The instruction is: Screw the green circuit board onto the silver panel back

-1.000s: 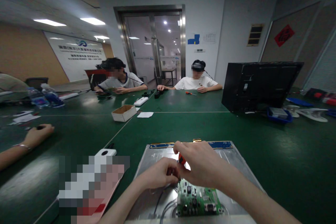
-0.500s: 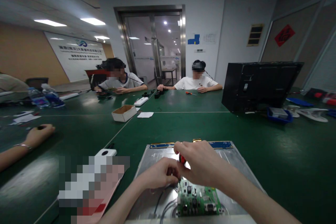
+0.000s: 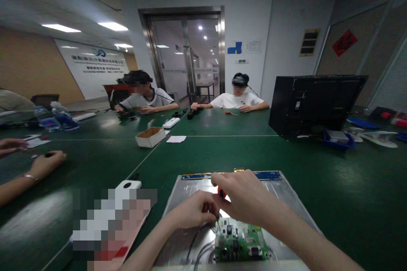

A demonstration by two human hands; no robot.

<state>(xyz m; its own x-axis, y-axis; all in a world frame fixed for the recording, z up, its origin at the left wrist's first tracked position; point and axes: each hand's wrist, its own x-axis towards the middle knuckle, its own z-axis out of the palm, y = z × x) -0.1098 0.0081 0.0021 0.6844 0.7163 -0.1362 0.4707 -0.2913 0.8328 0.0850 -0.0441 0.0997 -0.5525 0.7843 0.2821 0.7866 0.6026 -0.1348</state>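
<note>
My right hand (image 3: 244,194) is closed around the red and black handle of a screwdriver (image 3: 221,193). The tool points down at the upper left corner of a green circuit board (image 3: 238,243). My left hand (image 3: 199,209) is beside it, its fingers curled in a pinch close to the screwdriver's shaft; what lies between the fingertips is hidden. The board rests on a flat silver metal panel (image 3: 173,209), with a blue circuit strip (image 3: 197,176) along the far edge. Dark cables (image 3: 199,256) run left of the green board.
To the left lie a white power strip (image 3: 129,184) and a pink sheet, partly pixelated. Ahead stands an open cardboard box (image 3: 150,137); a black monitor (image 3: 314,101) is at right. Two people sit across the green table (image 3: 206,152), and another person's hands (image 3: 47,165) are at far left.
The screwdriver's handle has turned slightly in my right hand, showing more orange-red. My left hand barely moves. At far left, a second hand of another person has come into view.
</note>
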